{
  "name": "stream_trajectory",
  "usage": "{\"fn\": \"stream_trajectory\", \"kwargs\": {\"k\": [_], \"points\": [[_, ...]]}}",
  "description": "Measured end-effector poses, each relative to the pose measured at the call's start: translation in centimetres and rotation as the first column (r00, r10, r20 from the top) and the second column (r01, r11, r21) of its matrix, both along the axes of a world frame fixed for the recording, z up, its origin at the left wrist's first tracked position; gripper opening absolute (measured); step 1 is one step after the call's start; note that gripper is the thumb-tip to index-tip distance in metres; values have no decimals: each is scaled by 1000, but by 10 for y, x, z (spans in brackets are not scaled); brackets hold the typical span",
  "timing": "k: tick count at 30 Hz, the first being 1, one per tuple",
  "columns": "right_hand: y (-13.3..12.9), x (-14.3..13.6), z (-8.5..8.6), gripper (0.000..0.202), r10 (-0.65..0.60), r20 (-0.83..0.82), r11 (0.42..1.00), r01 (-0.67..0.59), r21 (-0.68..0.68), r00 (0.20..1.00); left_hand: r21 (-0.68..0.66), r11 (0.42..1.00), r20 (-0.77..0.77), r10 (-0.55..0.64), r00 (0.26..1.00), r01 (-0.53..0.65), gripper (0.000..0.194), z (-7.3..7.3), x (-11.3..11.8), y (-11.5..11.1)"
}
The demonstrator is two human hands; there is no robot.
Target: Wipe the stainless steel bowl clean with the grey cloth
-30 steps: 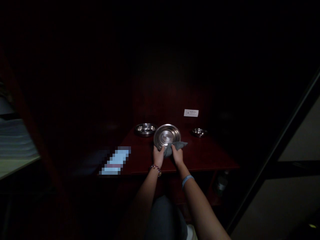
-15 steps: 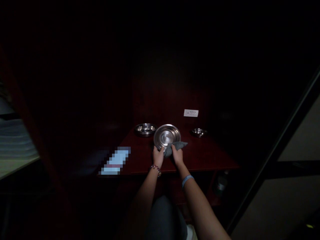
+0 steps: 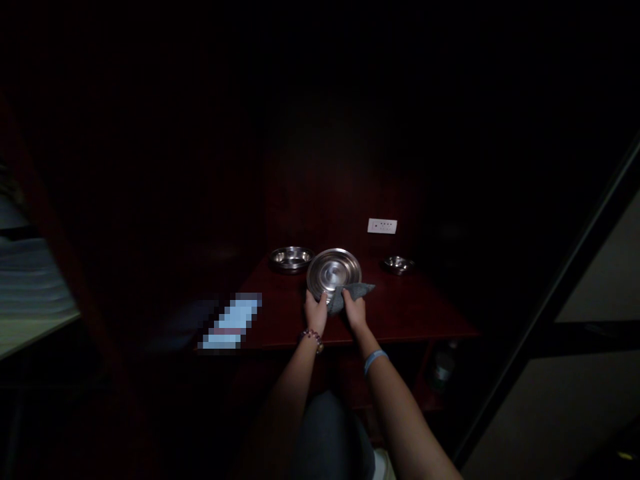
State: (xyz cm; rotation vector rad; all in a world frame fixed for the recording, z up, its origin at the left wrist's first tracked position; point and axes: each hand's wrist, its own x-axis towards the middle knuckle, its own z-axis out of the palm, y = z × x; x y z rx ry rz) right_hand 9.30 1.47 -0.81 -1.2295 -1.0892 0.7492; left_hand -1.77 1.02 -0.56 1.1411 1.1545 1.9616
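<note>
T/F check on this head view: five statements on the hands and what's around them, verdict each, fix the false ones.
1. The left hand holds the rim of a round, shiny metal basin. True.
2. The basin lies flat on the dark red tabletop. False: it is tilted up, its inside facing the camera.
3. The right hand has a grey fabric cloth at the basin's near rim. True.
4. The small, round, shiny metal bowl is left of the basin. False: the small bowl is to its right.
5. A white rectangular socket panel is on the dark red back wall. True.
</note>
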Motion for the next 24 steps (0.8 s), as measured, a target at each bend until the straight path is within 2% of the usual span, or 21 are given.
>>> {"fn": "stream_trajectory", "kwargs": {"k": [9,20,24], "points": [[-2,0,2,40,4,32,1000,-4,5,999,-33,999,48,35,998,-34,32,4,-1,-1],[-6,-1,6,40,-16,-28,1000,16,-3,999,-9,998,63,-61,996,62,34,2,0,0],[-9,-1,8,38,-12,-41,1000,12,10,999,-3,995,39,-104,994,104,42,2,1,-1]]}}
